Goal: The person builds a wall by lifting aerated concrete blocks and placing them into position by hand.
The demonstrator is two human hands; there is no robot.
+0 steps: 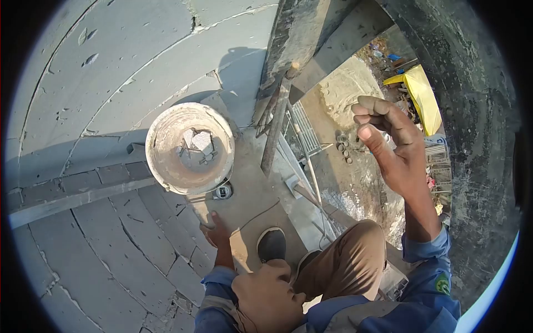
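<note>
- Block wall [111,83] is stretching ahead and left of both hands.
- Bucket [190,147] is standing upright just beyond the left hand [217,233], well apart from the right.
- Left hand is resting open on the wall; right hand [388,139] is hovering raised, fingers loosely curled, seemingly empty.

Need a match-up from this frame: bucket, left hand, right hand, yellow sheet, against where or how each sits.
Things:
1 bucket
2 left hand
3 right hand
4 yellow sheet

States:
A raised, fingers curled
B down on the ground
C flat on the block wall
D stands on the wall, lumps inside

Pairs: 1-D, 2-C, 3-A, 4-B
</note>
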